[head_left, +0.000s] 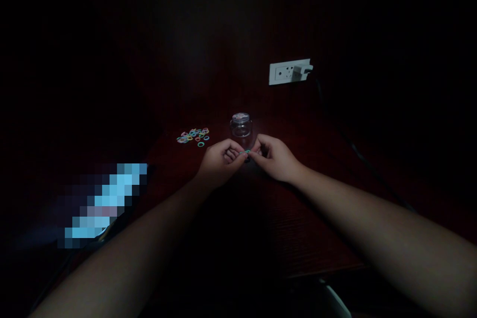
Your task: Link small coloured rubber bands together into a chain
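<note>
My left hand [222, 163] and my right hand [275, 159] meet fingertip to fingertip over the dark red table. Both are closed in a pinch on a small green hair tie [247, 152], which shows between the thumbs and forefingers. Something dark just under it is too small to make out. Behind my hands stands a clear jar [241, 128] with a lid on top, upright. To the left of the jar lies a loose heap of small coloured hair ties [193, 135], in green, yellow, pink and blue.
A white wall socket [285, 73] with a plug in it is at the back right. A dark cable [367, 164] runs down the right side. At the left glows a pixelated screen [112, 198]. The table's front edge [324, 274] shows below; the surroundings are very dark.
</note>
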Motion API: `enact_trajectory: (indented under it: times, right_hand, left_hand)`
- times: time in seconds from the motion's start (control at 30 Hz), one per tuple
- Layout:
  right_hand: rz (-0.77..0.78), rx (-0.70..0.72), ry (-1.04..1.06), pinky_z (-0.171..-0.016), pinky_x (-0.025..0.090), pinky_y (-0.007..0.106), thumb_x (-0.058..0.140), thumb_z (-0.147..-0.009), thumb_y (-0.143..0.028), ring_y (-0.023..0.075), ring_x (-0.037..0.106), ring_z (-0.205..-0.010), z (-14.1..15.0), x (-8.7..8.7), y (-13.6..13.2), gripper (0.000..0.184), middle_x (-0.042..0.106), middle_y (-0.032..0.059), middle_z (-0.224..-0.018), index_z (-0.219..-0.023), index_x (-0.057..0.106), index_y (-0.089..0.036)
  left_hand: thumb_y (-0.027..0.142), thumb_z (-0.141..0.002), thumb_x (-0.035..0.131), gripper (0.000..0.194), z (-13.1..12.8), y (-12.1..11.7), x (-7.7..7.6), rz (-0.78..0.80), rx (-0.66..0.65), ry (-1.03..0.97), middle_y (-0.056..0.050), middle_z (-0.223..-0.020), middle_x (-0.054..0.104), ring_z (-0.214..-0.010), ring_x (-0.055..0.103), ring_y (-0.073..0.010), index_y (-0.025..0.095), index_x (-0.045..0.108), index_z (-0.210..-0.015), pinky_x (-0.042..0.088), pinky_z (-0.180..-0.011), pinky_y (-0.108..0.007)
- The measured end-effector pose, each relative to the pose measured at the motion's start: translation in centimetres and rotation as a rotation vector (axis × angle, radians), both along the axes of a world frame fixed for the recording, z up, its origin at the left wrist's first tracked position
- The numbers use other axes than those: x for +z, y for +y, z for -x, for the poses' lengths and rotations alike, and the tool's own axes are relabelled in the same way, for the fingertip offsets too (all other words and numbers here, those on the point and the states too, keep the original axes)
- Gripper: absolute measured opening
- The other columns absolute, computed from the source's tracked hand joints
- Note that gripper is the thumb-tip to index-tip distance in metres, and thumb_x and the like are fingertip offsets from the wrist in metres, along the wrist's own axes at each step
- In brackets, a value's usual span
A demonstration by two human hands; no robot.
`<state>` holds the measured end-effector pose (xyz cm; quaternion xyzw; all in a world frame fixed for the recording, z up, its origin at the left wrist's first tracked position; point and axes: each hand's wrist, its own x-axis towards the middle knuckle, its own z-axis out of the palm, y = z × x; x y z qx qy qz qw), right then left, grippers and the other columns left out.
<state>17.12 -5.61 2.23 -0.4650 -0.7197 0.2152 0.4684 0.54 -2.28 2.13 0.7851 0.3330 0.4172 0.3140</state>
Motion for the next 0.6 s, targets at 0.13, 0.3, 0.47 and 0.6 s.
enact_trajectory:
  times: [0.13, 0.3, 0.47, 0.6]
  right_hand:
    - [0.021, 0.036, 0.026, -0.051, 0.034, 0.022, 0.055, -0.072, -0.020, 0.0085, 0.043, -0.053, 0.00, -0.19, 0.12, 0.009, 0.049, -0.0020, -0.060, -0.068, 0.048, -0.016]
    - [-0.012, 0.015, 0.012, -0.051, 0.034, 0.022, 0.053, -0.073, -0.019, 0.0080, 0.042, -0.053, 0.00, -0.08, 0.06, 0.007, 0.049, -0.0020, -0.061, -0.068, 0.048, -0.016]
    - [0.000, 0.026, 0.005, -0.050, 0.032, 0.022, 0.055, -0.070, -0.017, 0.0080, 0.041, -0.053, -0.01, -0.05, -0.01, 0.009, 0.046, -0.0031, -0.059, -0.067, 0.046, -0.016]
    - [-0.011, 0.033, -0.004, -0.052, 0.032, 0.022, 0.054, -0.069, -0.016, 0.0083, 0.040, -0.054, 0.01, 0.08, -0.08, 0.010, 0.045, -0.0032, -0.058, -0.065, 0.045, -0.017]
  left_hand:
    - [0.029, -0.072, 0.061, 0.016, 0.00, -0.03, 0.01, -0.006, 0.005, 0.001, 0.000, -0.064, 0.056, -0.053, 0.046, -0.0054, 0.013, 0.058, -0.076, 0.038, -0.047, -0.016]
    - [0.028, -0.072, 0.061, 0.016, -0.04, -0.05, 0.04, 0.001, -0.001, -0.004, 0.000, -0.064, 0.056, -0.052, 0.046, -0.0050, 0.013, 0.058, -0.076, 0.038, -0.046, -0.015]
    - [0.028, -0.072, 0.061, 0.015, -0.06, 0.00, 0.01, -0.001, 0.002, 0.003, 0.000, -0.064, 0.056, -0.052, 0.046, -0.0051, 0.014, 0.058, -0.076, 0.037, -0.046, -0.015]
    - [0.027, -0.072, 0.061, 0.014, 0.00, -0.03, 0.07, -0.003, 0.006, 0.011, 0.000, -0.064, 0.056, -0.052, 0.046, -0.0051, 0.014, 0.058, -0.076, 0.038, -0.046, -0.016]
